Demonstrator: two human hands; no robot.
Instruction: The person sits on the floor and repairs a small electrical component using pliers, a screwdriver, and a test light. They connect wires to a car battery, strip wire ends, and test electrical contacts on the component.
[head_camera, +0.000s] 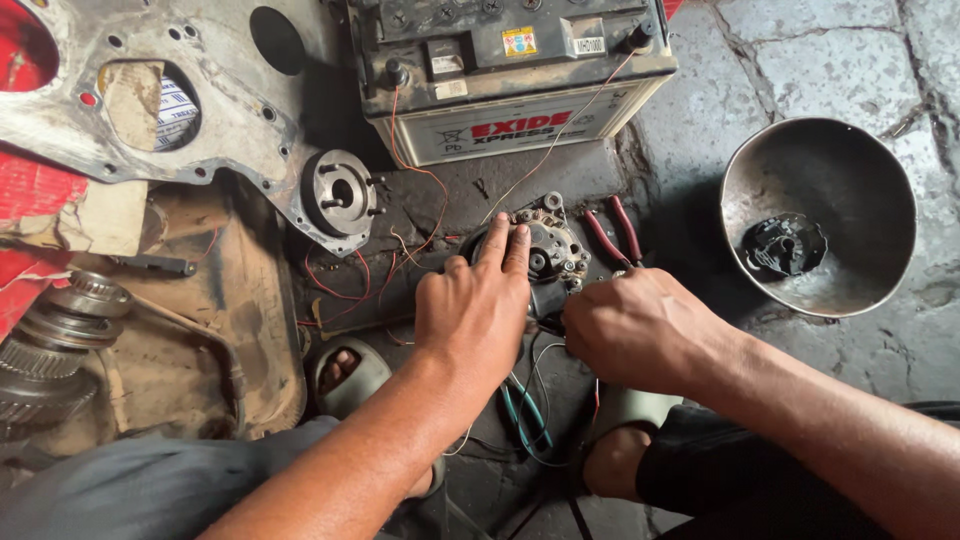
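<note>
A round, dirty alternator part (545, 245) with metal terminals lies on the dark floor in the middle. My left hand (475, 305) rests flat on its left side, fingers stretched over the top. My right hand (640, 330) is closed at the part's lower right edge, where thin wires run out; what it pinches is hidden under the fingers. Red-handled pliers (612, 232) lie just beyond my right hand, touching the part's right side.
A car battery (510, 75) stands at the back with thin red wires (420, 200) trailing to the part. A metal bowl (818, 215) holding a small black piece sits right. A grey engine plate (200, 110) and gears (60, 340) lie left. Green-handled pliers (525, 415) lie near my sandalled feet.
</note>
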